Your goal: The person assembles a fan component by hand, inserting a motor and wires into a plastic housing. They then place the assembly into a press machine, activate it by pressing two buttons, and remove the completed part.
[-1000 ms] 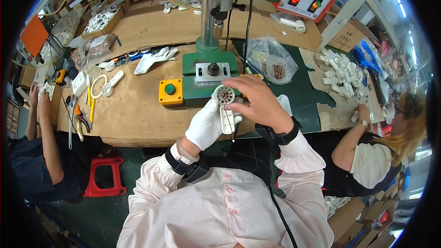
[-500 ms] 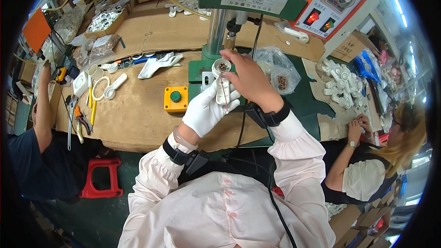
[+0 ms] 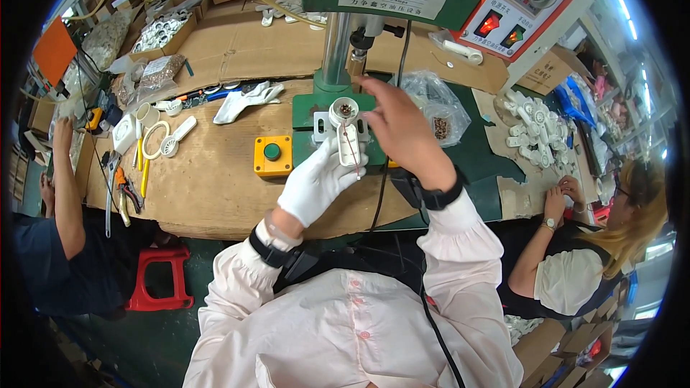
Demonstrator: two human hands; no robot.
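A white-gloved hand, my left hand [image 3: 314, 185], grips the handle of a white plastic handheld-fan shell [image 3: 348, 145]. In the shell's round head sits a small dark and copper-coloured part [image 3: 345, 109], and a thin reddish wire [image 3: 353, 151] trails along the handle. The head lies over the metal plate on the green press base [image 3: 305, 111]. My bare right hand [image 3: 406, 126] hovers to the right of the round head, thumb and fingers apart, with nothing visible between them. Behind the shell rises the press column [image 3: 336, 50].
A yellow box with a green button [image 3: 273, 156] stands left of the press. Further left lie a white glove [image 3: 248, 100], fan parts [image 3: 180, 136] and pliers [image 3: 129, 188]. Rightward are a bag of copper-coloured parts [image 3: 440, 128] and piled white shells [image 3: 535, 129]. Co-workers sit at both sides.
My right hand has drawn off the shell's round head, moving rightward, and its fingers have spread. The shell and my left hand have shifted slightly left and down.
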